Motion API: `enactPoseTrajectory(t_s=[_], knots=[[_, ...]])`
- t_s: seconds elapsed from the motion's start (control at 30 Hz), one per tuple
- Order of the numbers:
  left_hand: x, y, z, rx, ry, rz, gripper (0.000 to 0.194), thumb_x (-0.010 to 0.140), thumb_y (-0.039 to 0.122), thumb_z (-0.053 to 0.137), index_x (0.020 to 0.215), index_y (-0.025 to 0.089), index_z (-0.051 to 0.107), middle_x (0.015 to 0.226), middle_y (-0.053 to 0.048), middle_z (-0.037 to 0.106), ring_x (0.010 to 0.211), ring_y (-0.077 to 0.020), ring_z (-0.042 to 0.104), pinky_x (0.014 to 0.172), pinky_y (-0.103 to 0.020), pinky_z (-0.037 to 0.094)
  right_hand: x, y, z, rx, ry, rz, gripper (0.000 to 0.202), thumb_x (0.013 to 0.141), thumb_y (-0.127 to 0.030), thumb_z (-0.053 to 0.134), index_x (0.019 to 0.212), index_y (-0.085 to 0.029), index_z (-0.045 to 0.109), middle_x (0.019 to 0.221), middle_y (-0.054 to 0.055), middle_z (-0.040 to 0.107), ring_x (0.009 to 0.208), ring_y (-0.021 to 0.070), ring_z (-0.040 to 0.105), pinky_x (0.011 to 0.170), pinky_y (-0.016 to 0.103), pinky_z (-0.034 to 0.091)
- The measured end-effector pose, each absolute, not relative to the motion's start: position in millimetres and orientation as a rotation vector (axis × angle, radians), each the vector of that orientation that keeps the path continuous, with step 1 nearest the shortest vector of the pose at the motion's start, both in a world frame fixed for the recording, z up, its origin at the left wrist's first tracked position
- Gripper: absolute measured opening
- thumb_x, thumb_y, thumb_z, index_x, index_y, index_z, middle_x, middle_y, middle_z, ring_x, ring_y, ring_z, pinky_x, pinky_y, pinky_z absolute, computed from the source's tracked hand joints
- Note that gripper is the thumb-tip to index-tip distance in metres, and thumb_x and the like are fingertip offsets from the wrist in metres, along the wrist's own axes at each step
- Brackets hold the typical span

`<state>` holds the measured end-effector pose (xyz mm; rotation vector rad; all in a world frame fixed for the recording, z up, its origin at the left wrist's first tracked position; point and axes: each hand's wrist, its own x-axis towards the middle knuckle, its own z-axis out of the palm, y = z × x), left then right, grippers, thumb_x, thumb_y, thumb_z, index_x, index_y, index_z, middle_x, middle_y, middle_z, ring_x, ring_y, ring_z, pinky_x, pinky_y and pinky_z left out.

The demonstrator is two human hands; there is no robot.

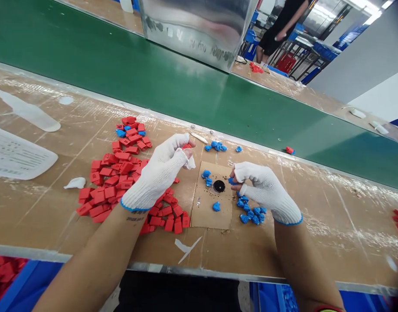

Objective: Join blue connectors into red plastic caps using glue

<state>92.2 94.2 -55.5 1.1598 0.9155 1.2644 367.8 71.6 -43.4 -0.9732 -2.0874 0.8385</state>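
My left hand (pixel 168 162), in a white glove with bare fingertips, is closed on a small red plastic block (pixel 186 146) that mostly hides behind the fingers. In the same kind of glove, my right hand (pixel 260 182) pinches a small blue plastic piece (pixel 232 180) at its fingertips. Between the hands lies a cardboard sheet (pixel 203 216) bearing a round black disc (pixel 219 186) and a few blue pieces (pixel 216 206). Under and beside my left hand spreads a pile of red blocks (pixel 121 173). A cluster of blue pieces (pixel 252 215) lies just below my right hand.
A green conveyor belt (pixel 121 69) runs behind the brown worktable (pixel 303 242), carrying a red-and-blue piece (pixel 290 150). A metal housing (pixel 195 34) spans the belt. More blue pieces (pixel 216 146) lie near the belt edge. A person (pixel 280 30) stands at the far right. Blue bins (pixel 33 286) sit below.
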Motion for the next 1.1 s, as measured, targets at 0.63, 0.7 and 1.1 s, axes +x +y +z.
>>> enactPoseTrajectory(t_s=[0.63,0.7,1.1], knots=[[92.4,95.3,-54.8,1.196,0.888,1.281,0.007,0.091,0.021,0.062,0.097,0.022,0.066,0.066,0.003,0.064,0.063,-0.0134,0.06,0.065,-0.029,0.049,357.8,65.4,-49.5,-0.955,-2.39,0.677,0.033,0.08,0.007,0.054,0.087,-0.025,0.058,0.084,-0.004,0.059,0.077,0.0121,0.053,0.074,0.026,0.045],[92.1,95.1,-55.1,1.229,0.892,1.293,0.008,0.092,0.019,0.06,0.096,0.022,0.066,0.067,0.003,0.063,0.064,-0.0134,0.059,0.066,-0.03,0.049,355.4,65.3,-49.3,-0.963,-2.394,0.68,0.031,0.082,0.006,0.055,0.087,-0.025,0.059,0.083,-0.004,0.059,0.076,0.0126,0.054,0.074,0.026,0.045],[91.1,94.0,-49.3,1.236,0.869,1.307,0.013,0.094,0.012,0.054,0.092,0.022,0.063,0.073,0.003,0.059,0.065,-0.0127,0.055,0.07,-0.032,0.055,350.2,63.8,-47.5,-0.974,-2.438,0.661,0.034,0.082,0.008,0.058,0.087,-0.026,0.057,0.083,-0.004,0.059,0.075,0.0119,0.055,0.073,0.024,0.046]])
